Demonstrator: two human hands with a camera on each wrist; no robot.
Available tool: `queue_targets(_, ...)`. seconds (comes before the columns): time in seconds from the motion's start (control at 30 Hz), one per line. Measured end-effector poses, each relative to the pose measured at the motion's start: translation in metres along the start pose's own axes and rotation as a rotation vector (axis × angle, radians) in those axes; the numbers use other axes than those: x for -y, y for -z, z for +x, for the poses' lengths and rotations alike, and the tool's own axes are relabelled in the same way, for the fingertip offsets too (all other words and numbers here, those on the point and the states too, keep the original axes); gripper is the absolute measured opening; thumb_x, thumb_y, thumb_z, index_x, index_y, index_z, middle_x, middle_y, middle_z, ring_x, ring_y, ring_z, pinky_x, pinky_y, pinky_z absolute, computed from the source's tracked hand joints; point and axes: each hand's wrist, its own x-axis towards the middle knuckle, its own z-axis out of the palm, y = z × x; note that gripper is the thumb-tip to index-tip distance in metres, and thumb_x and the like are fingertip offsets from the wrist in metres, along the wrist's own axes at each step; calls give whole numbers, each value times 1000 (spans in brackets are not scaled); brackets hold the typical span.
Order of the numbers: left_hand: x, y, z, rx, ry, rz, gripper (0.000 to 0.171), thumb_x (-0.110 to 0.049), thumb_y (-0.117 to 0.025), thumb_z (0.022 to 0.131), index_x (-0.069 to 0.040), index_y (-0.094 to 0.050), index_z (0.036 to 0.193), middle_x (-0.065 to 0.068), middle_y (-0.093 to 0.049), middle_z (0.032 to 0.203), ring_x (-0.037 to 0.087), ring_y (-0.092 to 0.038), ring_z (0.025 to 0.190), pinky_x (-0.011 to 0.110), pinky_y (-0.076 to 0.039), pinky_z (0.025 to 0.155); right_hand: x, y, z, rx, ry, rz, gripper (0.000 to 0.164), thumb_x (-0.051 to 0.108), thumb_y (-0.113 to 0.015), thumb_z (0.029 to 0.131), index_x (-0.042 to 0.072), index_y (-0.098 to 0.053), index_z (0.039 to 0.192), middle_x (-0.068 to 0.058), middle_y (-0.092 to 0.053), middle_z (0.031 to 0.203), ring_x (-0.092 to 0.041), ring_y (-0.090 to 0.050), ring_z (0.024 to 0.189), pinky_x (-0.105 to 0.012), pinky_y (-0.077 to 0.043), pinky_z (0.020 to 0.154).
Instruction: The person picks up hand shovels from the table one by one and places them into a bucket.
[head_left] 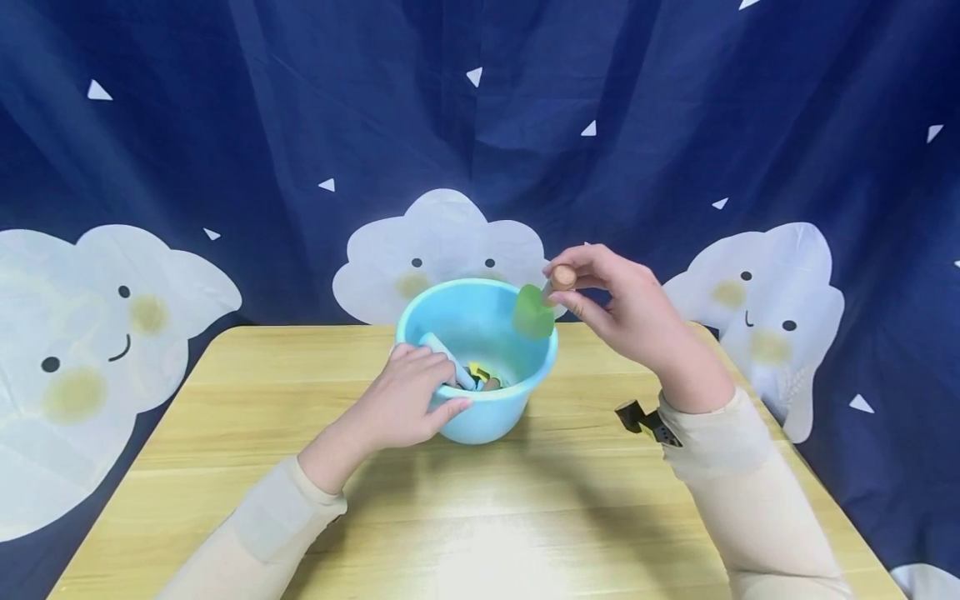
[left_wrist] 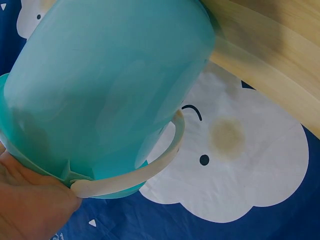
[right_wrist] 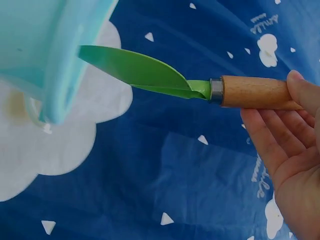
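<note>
A light-blue bucket [head_left: 483,423] is on the wooden table near its back edge. My left hand [head_left: 408,392] grips its near-left rim, fingers over the inside and thumb along the outside. My right hand [head_left: 630,312] pinches the wooden handle of a small garden trowel [right_wrist: 145,72] between thumb and fingertips. Its green blade overlaps the bucket's right rim in the head view and points toward the bucket in the right wrist view. Inside the bucket lie a pale-blue rod-like piece [head_left: 447,360], a yellow piece [head_left: 477,370] and a brown piece [head_left: 491,384], partly hidden by the near wall.
The bucket's whitish carrying handle [left_wrist: 135,176] hangs along its outer side in the left wrist view. The wooden table [head_left: 480,517] spreads in front of the bucket. Behind it hangs a dark-blue curtain [head_left: 360,100] with white clouds and triangles.
</note>
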Motion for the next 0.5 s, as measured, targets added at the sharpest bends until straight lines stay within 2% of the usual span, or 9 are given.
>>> queue_targets(0.23,-1,1,0,0,-2,-1,28,-45,-64,93,-21,-54,84,-12,-53,82,12,-49,84,39,-33,89,-2,-14,-4,34,-24,-47,41,-7,-80,76,3,-60,110,-4,-67,107,-14,-71,93,-21,-52,87)
queue_targets(0.5,-2,3,0,3,-1,-2,27,-45,-64,93,-21,-54,84,-12,-54,83,12,-50,84,40,-33,90,-7,-25,-7,50,-29,-67,35,-2,-79,80,7,-58,107,-4,-68,109,-14,-71,95,-27,-54,83)
